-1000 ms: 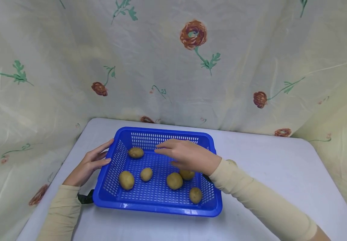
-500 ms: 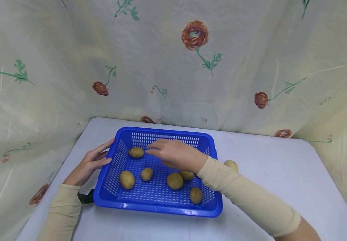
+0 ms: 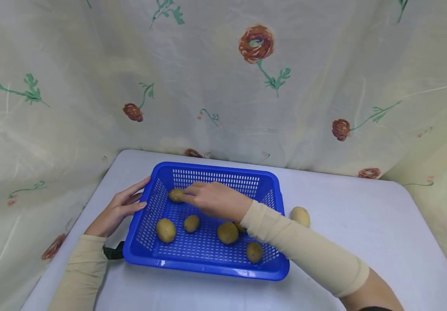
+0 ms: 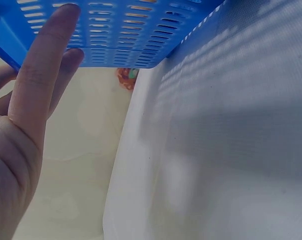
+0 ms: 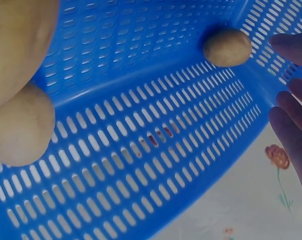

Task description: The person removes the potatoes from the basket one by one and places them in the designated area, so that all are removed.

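Your right hand (image 3: 215, 199) reaches into the blue basket (image 3: 208, 268), fingers loose and just at the far-corner potato (image 3: 175, 195), not yet gripping it. Your left hand (image 3: 116, 209) rests flat against the basket's left wall, steadying it. Next, I'd judge, curl round that potato and lift it clear.

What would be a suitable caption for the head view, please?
Right hand reaches a small brown potato in a blue slotted plastic basket; left hand steadies it.
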